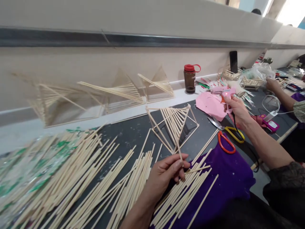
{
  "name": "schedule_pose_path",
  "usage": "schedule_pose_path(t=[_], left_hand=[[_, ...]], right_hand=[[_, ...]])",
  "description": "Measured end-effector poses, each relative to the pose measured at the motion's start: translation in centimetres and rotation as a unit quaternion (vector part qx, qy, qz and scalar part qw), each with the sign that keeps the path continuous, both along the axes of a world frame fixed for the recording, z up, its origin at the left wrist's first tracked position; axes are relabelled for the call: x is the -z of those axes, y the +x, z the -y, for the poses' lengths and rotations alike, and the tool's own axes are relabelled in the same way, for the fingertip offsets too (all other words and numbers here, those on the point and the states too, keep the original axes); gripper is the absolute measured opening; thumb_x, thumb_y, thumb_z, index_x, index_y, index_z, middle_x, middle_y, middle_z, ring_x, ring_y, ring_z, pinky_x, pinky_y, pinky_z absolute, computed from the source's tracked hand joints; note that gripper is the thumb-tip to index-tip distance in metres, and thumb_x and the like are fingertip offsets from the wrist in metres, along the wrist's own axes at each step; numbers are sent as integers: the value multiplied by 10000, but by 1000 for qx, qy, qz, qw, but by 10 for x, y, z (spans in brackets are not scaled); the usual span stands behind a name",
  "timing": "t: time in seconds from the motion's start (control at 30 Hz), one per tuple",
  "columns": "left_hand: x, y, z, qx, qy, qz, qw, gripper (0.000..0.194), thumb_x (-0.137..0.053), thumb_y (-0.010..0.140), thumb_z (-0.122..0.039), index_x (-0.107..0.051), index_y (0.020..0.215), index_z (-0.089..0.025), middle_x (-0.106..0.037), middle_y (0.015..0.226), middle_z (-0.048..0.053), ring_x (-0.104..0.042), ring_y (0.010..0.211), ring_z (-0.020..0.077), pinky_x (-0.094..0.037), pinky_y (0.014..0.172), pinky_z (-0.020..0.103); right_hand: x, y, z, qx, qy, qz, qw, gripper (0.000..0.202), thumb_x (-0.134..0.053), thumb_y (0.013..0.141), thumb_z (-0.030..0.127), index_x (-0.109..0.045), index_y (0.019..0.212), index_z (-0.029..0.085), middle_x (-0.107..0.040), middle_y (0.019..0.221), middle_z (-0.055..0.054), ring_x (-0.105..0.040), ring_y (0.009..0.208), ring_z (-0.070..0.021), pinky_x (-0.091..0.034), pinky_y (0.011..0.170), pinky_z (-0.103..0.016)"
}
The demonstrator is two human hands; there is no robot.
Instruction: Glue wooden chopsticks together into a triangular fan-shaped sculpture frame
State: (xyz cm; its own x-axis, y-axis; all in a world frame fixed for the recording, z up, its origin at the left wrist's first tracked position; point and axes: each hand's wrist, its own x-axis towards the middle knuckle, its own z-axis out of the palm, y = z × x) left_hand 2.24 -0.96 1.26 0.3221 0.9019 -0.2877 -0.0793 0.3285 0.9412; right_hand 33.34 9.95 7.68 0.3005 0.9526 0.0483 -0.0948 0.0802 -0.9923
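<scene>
My left hand pinches the lower end of a thin wooden stick. The stick's far part overlaps the frame of glued sticks standing just beyond; I cannot tell whether they touch. In my right hand is a pink glue gun, its nozzle pointing left over a pink sheet. Below that sheet lie scissors with one red and one yellow handle loop. Loose sticks are spread under and around my left hand, partly on a purple cloth.
More sticks and plastic-wrapped bundles cover the left. Several finished stick frames stand along the wall. A brown bottle with red lid and a phone stand behind. Another person's hand is at far right.
</scene>
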Motion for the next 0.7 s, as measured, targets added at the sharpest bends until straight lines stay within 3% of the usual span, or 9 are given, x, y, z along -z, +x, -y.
schedule_pose_path(t=[0.1,0.27,0.47,0.7], left_hand=[[1,1,0,-1,1,-4,1000,365,-784,743,-440,-735,963,-152,-750,765,47,-631,506,110,-420,449,196],[1,4,-2,3,-9,-6,1000,345,-793,716,-416,-742,934,-154,-747,749,43,-622,502,106,-420,440,189],[-2,6,-1,0,-11,-1,1000,334,-798,701,-398,-744,929,-160,-751,746,45,-622,496,103,-421,434,183],[-3,6,1,-5,-23,7,1000,316,-802,693,-379,-751,912,-158,-743,730,40,-611,482,93,-412,429,175]], right_hand=[[23,8,-14,44,-53,-22,997,224,-773,746,272,-596,688,147,-558,478,44,-466,425,-44,-389,429,-145],[52,4,-27,42,-97,-52,993,190,-681,811,232,-591,670,143,-572,492,16,-463,406,-61,-395,393,-163],[61,0,-37,0,-134,-31,990,224,-660,808,277,-594,648,135,-603,511,-19,-502,410,-87,-412,394,-187],[62,8,-47,3,-161,52,986,110,-552,786,188,-603,703,137,-641,547,-29,-561,459,-105,-452,452,-197]])
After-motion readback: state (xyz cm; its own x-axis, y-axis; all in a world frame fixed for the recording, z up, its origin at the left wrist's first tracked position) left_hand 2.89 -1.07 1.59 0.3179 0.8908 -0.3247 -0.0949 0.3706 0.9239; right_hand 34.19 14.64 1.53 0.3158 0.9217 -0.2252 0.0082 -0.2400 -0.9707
